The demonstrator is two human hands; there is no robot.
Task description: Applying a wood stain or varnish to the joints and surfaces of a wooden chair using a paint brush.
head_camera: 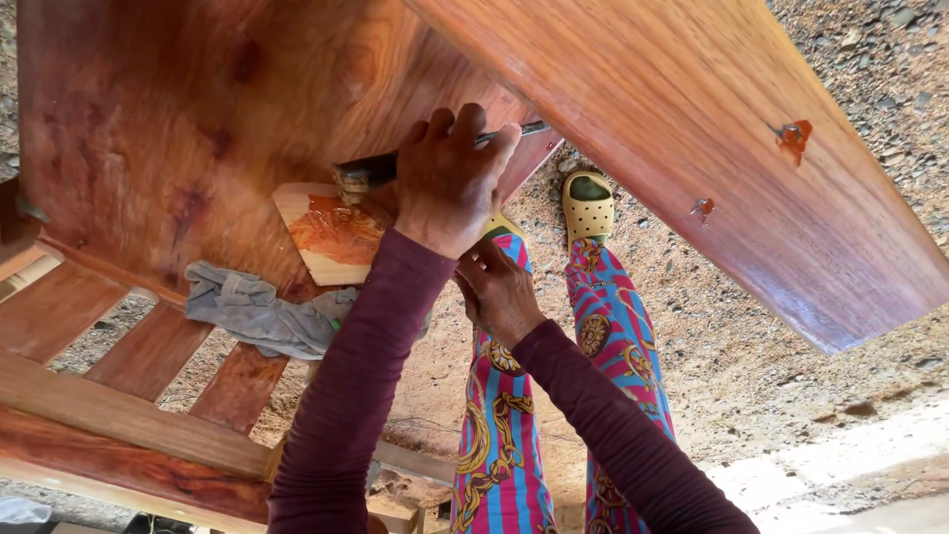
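Note:
My left hand (450, 178) is closed around the dark handle of a paintbrush (368, 174). Its bristles rest on a wide reddish wooden board (168, 119), glossy with wet finish. Just left of the hand lies a small pale wood offcut (331, 232) covered in an orange puddle of finish. My right hand (499, 292) sits below the left wrist at the board's near edge with its fingers curled. What it grips, if anything, is hidden. Both arms wear dark maroon sleeves.
A crumpled grey rag (262, 316) lies on the board's lower edge, above reddish wooden slats (148, 351). A second long glossy plank (692, 109) crosses the upper right, with two orange blobs on it. Below are my patterned trouser legs, a yellow clog (588, 203) and gravel ground (840, 376).

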